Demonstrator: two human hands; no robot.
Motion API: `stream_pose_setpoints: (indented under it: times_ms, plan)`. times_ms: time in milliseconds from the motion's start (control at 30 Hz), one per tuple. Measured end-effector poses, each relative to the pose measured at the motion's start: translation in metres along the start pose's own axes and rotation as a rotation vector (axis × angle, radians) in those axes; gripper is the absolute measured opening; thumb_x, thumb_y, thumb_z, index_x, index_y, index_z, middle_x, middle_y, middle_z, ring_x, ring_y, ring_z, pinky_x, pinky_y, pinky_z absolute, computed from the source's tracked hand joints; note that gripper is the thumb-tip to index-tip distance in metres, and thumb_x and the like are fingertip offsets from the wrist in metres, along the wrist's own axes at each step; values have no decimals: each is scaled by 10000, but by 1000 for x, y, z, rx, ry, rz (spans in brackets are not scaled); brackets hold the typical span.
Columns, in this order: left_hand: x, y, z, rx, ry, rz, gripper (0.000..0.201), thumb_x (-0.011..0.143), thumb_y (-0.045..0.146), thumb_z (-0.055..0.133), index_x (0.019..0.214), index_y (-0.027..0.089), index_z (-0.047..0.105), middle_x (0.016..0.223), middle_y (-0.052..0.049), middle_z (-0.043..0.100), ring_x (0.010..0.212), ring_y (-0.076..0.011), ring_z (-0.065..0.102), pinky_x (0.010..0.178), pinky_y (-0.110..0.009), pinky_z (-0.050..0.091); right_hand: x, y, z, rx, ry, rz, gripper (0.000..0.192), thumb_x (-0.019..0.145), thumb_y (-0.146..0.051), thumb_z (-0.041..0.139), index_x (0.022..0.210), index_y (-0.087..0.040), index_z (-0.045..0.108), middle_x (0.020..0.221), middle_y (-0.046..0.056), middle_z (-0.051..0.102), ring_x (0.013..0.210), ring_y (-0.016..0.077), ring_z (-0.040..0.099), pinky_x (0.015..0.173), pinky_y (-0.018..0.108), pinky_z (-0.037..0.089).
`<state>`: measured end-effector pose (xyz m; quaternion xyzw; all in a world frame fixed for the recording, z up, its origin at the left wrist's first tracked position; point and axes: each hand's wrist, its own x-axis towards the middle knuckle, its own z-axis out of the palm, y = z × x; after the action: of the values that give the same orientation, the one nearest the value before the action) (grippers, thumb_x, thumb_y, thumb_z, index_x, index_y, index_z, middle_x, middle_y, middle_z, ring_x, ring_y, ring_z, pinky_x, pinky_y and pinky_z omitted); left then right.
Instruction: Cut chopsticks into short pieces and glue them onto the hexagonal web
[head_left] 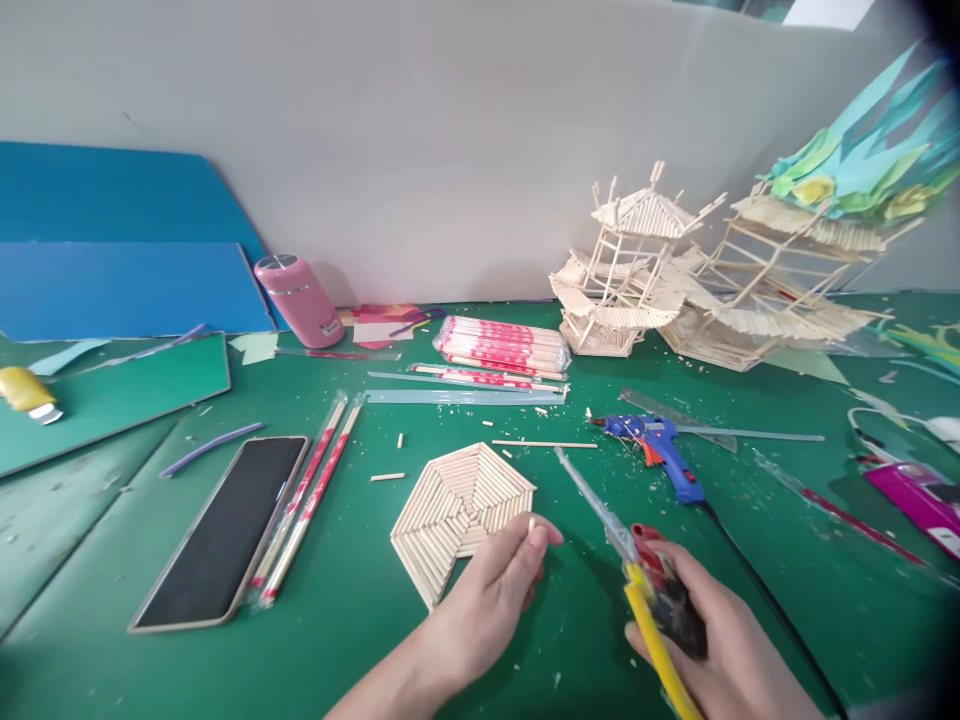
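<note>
My left hand (499, 580) is closed in a pinch, with the pale end of a small wooden stick (533, 523) showing between thumb and finger. Beside and partly behind it lies a web-like panel of wooden sticks (442, 500), flat on the table with a gap at its lower right. In my right hand (720, 630) is a hand cutter (637, 565) with one yellow handle, red and black parts and a long greyish end pointing up and left. A loose stick (545, 444) and short cut bits lie just beyond the panel.
A blue glue gun (660, 450) with its cord lies at right. Stick pagodas (630, 270) stand behind. Wrapped stick bundles (502, 345), a pink flask (300, 300), a phone (225, 535) and wrapped sticks (311, 500) are at back and left. The green table (337, 660) carries scraps.
</note>
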<state>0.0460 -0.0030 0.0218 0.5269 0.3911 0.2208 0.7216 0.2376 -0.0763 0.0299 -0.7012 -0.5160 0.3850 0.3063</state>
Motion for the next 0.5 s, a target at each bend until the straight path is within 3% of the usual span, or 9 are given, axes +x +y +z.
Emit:
stream_pose_setpoints:
  times_ms: [233,333,500]
  plan:
    - [-6,6,-4,245,21,91,324,903,448,320,1028,201,488,713,19,377,677,-133,368,639,-259,334,-8,18,-5,-230,-135,-72,537,648,-239,628,1147,-205,434,860,34,676,796,177,674,695,177,529]
    - [-10,11,-3,242,18,126,277,909,424,316,1026,210,448,776,0,405,732,-144,390,708,-265,359,-13,36,-5,-272,-122,-88,609,640,-261,655,1195,-219,407,946,77,684,843,218,673,693,203,541]
    - [-8,8,-2,185,58,160,280,919,401,296,824,192,456,753,-2,401,685,-131,385,649,-243,364,-21,62,-3,-302,-17,-164,681,620,-240,645,1257,-240,403,1002,90,678,841,249,673,617,217,564]
